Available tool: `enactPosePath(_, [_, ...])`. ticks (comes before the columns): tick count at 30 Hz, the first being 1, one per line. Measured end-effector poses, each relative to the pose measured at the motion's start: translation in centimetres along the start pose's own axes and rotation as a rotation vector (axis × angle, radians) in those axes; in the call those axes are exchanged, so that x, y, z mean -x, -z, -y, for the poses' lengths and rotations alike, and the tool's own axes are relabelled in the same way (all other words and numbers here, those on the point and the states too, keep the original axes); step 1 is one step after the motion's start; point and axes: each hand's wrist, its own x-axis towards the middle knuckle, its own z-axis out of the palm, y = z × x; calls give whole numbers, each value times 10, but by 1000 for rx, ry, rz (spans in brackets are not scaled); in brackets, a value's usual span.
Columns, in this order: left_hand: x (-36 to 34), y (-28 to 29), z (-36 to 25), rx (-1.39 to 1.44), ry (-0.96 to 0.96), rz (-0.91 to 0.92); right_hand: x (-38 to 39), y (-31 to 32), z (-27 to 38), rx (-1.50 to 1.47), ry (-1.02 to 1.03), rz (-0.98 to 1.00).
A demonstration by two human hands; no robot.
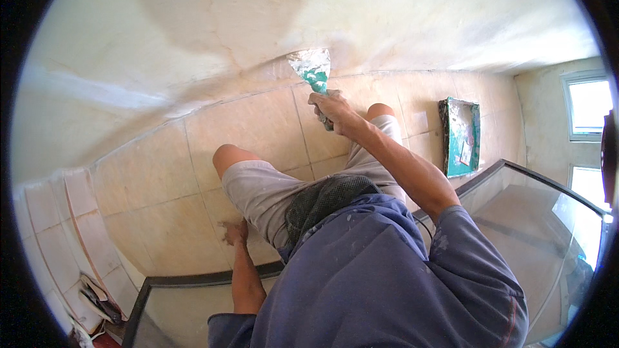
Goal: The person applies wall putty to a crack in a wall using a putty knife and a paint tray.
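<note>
The right hand (pixel 334 111) is clamped on the green handle of a scraper (pixel 311 64), the handle's lower end showing below the fist. Beyond this hand, the wide metal blade, smeared with white paste, overlaps the lower part of the pale wall (pixel 400 13); whether its edge touches the wall cannot be told. A large darker patch marks the wall ahead and to the left of the same hand. Well to its right, a green tray (pixel 461 169) with white residue inside and dark smears on its rim rests on the beige tiled floor (pixel 155 174). The left hand (pixel 236 232), lower and to the left of the right one, hangs beside the left thigh with its fingers loosely apart; contact with the floor is unclear. Just behind the left hand runs the dark frame (pixel 187 280) of a pale panel.
</note>
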Motion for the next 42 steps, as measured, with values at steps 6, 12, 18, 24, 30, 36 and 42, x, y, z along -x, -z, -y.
enactPosePath(6, [-15,-7,12,6,-19,-14,33,-1,25,-7,67,6])
enactPosePath(12, [4,14,-5,-58,74,-54,40,14,30,-9,268,-8])
enactPosePath(18, [-16,-4,5,-42,-28,47,-3,-6,-52,93,68,8])
enactPosePath(24, [-32,-23,18,-180,-12,-43,-68,-39,-106,107,-99,57])
enactPosePath(30, [-20,-20,12,-114,-34,-11,-93,-56,-112,-1,-185,75])
enactPosePath(36, [-16,-21,15,-124,-91,-3,-103,-66,-99,-68,-220,79])
enactPosePath(42, [-13,-18,6,-129,-33,-15,-96,-69,-85,-53,-202,79])
